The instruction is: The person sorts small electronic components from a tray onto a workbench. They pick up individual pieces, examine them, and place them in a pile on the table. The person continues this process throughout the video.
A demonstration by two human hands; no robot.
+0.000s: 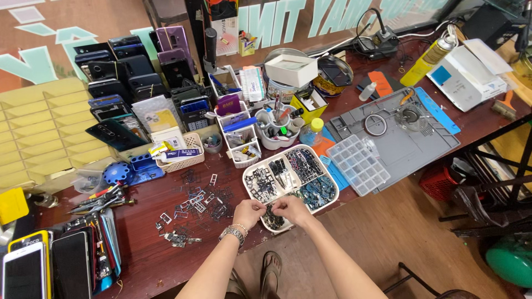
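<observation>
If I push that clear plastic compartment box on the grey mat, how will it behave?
The clear compartment box looks thin and light, so it would probably slide easily. It overhangs the grey mat edge, so it may tilt. Any small contents might rattle.

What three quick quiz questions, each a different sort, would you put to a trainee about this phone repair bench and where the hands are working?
1. True or false: both hands are picking at small dark parts over the front compartment of the white divided tray.
2. Which wrist carries a metal watch? A) left B) right C) neither
3. Fill in: the loose metal SIM trays lie scattered on the wooden table to the ____ of the divided tray.

Key
1. True
2. A
3. left
</observation>
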